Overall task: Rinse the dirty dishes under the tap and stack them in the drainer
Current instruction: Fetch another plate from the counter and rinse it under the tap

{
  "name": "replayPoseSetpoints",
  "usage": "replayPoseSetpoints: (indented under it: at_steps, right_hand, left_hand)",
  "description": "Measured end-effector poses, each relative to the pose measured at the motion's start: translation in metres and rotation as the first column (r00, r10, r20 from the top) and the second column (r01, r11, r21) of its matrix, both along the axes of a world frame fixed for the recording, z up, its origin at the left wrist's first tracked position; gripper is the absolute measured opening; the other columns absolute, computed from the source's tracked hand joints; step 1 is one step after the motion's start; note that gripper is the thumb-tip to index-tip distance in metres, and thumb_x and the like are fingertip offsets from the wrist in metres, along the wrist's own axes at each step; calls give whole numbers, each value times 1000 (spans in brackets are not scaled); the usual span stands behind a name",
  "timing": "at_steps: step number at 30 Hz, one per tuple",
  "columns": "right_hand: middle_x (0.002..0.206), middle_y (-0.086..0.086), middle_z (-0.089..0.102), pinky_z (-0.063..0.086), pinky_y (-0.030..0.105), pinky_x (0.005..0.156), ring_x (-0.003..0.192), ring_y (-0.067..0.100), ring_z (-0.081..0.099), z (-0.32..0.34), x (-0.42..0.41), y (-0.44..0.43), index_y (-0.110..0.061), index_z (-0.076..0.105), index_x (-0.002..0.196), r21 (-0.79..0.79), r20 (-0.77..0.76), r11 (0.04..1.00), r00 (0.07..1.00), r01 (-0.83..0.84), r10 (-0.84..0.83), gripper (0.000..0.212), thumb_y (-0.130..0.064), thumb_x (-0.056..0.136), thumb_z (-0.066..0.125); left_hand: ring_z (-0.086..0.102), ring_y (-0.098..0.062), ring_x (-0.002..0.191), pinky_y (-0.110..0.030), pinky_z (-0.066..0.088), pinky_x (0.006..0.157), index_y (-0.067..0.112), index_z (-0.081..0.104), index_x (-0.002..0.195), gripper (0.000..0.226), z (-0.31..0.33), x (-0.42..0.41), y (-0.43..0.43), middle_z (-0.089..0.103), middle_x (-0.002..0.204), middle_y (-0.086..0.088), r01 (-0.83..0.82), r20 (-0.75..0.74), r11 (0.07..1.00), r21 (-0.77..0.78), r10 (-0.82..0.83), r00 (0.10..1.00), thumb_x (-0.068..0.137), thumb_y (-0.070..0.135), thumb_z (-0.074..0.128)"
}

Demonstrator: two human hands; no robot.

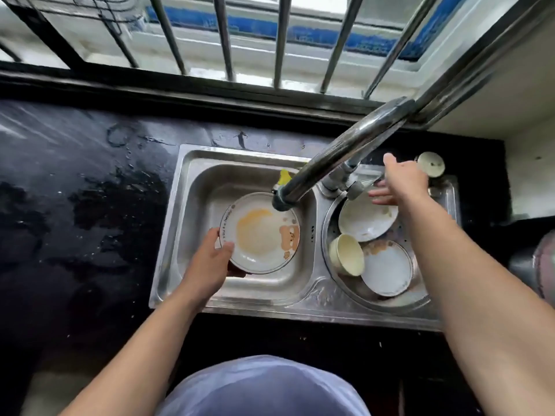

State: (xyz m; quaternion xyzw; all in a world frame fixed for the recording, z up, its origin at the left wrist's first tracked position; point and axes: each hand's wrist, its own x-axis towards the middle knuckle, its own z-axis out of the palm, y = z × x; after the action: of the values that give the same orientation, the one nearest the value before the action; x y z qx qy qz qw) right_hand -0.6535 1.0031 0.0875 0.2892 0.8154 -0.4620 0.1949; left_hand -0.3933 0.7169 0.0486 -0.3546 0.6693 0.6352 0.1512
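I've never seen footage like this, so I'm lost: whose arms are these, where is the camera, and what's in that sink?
No machine here: a person wears one camera on the head, looking down at their own two hands. The left hand grips a white round plate with a bear picture and orange stain under the curved steel tap. The right hand reaches, fingers open, beside the tap's base, holding nothing. In the steel sink's right basin lie a white bowl, a cream cup and a stained white plate.

Barred window [255, 31], wet black countertop [75, 190], white wall [528, 145] at right, daylight
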Motion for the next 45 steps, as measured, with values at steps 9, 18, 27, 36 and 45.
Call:
replayPoseSetpoints:
  at_steps: [9,18,27,36,45]
  right_hand:
    - [81,35,68,64,45,56,65,39,76,-41,-7,18,4,55,80,-54,89,997,994,-60,64,33,-19,98,40]
    - [77,30,69,59,30,45,53,32,74,-50,6,19,15,42,93,-153,128,979,985,137,-118,34,-17,101,33]
    - [109,11,69,50,42,92,103,32,63,-2,120,-29,-9,68,106,490,-244,801,829,-343,504,28,-25,90,51]
    - [133,18,56,47,50,97,121,41,54,-16,170,-160,-8,56,130,474,76,226,296,-851,952,38,-19,94,47]
    - [130,13,58,49,38,80,112,36,62,-33,181,-129,-11,55,121,403,200,149,246,-903,948,32,-19,94,41]
  left_hand:
    - [80,-28,79,-50,67,73,28,62,107,21,-12,-20,17,75,110,-11,-116,39,993,26,115,993,102,13,48]
    - [80,-31,87,-58,65,80,28,62,111,22,-12,-17,17,80,100,-2,-99,52,994,45,97,994,91,26,52]
    - [80,-36,81,-62,63,80,24,59,116,25,-14,-5,10,81,96,-9,-108,3,990,93,108,994,91,25,53]
    - [77,-34,61,-37,61,58,20,54,108,22,-14,1,10,78,71,-18,-104,-14,992,68,105,994,86,14,55]
    - [78,-42,82,-48,67,65,8,50,126,33,-28,15,4,68,112,-31,-184,43,977,111,180,983,95,-2,51]
